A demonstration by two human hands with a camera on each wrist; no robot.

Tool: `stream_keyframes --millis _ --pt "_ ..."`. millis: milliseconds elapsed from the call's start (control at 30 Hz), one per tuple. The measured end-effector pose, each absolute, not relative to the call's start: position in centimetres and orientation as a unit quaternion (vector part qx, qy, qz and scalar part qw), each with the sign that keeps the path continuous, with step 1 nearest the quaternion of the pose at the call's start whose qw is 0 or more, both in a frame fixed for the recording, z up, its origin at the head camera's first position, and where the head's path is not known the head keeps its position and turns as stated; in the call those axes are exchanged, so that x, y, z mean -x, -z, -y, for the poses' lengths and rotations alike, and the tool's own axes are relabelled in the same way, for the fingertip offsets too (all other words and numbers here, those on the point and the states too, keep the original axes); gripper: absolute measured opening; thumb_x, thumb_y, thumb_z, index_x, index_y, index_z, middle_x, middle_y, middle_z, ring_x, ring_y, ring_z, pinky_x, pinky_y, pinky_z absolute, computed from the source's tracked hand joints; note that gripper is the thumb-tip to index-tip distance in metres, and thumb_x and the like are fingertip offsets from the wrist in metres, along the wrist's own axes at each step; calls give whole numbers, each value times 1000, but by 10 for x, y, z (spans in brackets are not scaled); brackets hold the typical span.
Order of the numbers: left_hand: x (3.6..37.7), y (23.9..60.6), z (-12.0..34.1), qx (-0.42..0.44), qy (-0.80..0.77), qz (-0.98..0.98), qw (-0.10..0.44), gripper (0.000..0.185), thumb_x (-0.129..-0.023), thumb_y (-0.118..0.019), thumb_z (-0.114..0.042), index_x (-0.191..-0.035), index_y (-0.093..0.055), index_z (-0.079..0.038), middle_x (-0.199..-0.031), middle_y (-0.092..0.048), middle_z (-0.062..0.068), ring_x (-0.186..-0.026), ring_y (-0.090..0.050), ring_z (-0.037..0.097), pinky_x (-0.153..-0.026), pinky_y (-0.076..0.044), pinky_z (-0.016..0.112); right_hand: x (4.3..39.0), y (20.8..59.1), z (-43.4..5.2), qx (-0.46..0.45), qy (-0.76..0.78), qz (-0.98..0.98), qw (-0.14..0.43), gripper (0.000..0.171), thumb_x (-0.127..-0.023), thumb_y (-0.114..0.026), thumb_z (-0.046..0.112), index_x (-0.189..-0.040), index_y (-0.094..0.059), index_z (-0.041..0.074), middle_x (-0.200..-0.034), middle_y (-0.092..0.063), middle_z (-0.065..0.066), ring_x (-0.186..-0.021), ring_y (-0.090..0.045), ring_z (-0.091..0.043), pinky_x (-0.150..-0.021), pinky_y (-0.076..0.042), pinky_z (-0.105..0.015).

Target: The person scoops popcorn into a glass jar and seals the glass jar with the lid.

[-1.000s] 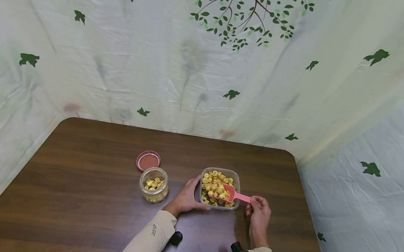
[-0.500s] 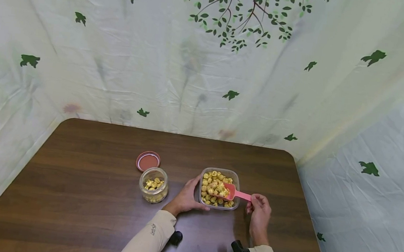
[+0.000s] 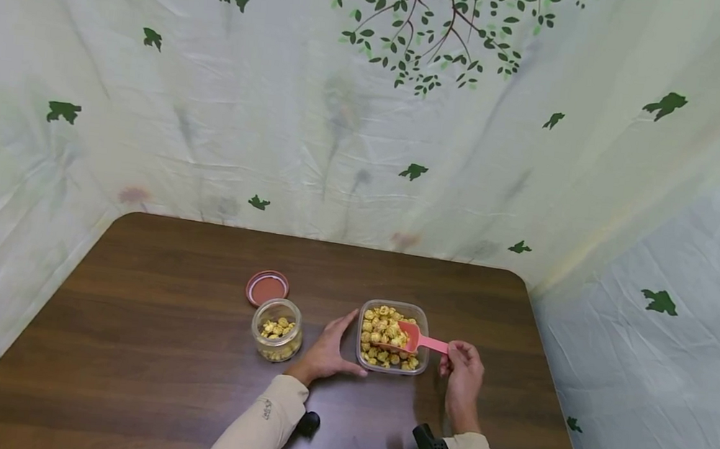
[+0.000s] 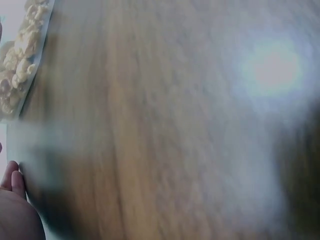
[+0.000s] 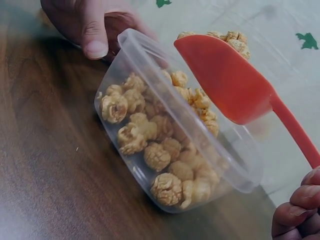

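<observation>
One smooth scoop (image 5: 227, 82), pinched by right fingers (image 5: 306, 196), knobbly popcorn (image 5: 165, 187), clear rectangular tub (image 5: 246, 177), left fingers (image 3: 338, 329) spread

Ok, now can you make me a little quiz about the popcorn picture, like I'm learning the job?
1. True or false: the red lid is on the jar.
2. Which hand holds the scoop? A) left B) right C) neither
3. Fill in the blank: there is popcorn in the jar, in the scoop and in the see-through ____.

Key:
1. False; it lies on the table, just beyond the jar.
2. B, the right hand.
3. Tub.
</observation>
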State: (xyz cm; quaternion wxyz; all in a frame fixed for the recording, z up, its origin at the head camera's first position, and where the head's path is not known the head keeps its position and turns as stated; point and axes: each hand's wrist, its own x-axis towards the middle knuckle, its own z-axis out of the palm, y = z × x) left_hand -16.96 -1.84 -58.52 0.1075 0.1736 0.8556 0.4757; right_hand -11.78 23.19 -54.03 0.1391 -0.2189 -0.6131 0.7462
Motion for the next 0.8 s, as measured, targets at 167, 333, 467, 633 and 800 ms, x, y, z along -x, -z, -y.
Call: stream_keyframes --millis 167,333,467,633,800 --pt "169 582 27 -169 -472 -859 105 119 -57 -94 -31 -152 -26 -9 -151 -33 19 -138 -27 40 -109 -28 54 122 537 -231 215 -752 607 141 4 -99 -48 1 -97 -50 -2 -64 -54 1 -52 -46 -9 -47 -41 -21" --pt "171 577 34 -183 -461 -864 88 120 -57 -93 -33 -152 -25 -6 -150 -34 21 -138 -28 40 -109 -30 55 124 533 -229 206 -745 621 135 6 -100 -48 3 -99 -50 -2 -65 -54 1 -53 -46 -9 -48 -41 -20" --pt "173 571 37 -183 -462 -865 74 120 -57 -93 -35 -152 -26 -6 -150 -34 21 -138 -28 39 -109 -29 55 127 530 -229 198 -743 625 134 6 -100 -47 3 -99 -50 -2 -66 -54 1 -53 -46 -8 -48 -41 -20" --pt "175 562 36 -165 -483 -857 68 116 -60 -92 -32 -152 -26 -5 -149 -34 22 -138 -27 39 -109 -29 55 130 525 -227 192 -744 626 135 7 -100 -48 5 -100 -50 -3 -66 -54 1 -54 -46 -8 -48 -41 -20" --pt "174 555 35 -144 -493 -855 74 111 -65 -90 -32 -152 -26 -8 -150 -33 22 -139 -27 38 -109 -29 54 132 520 -223 190 -741 631 127 10 -100 -48 6 -102 -49 -3 -68 -54 0 -56 -47 -9 -50 -41 -21"
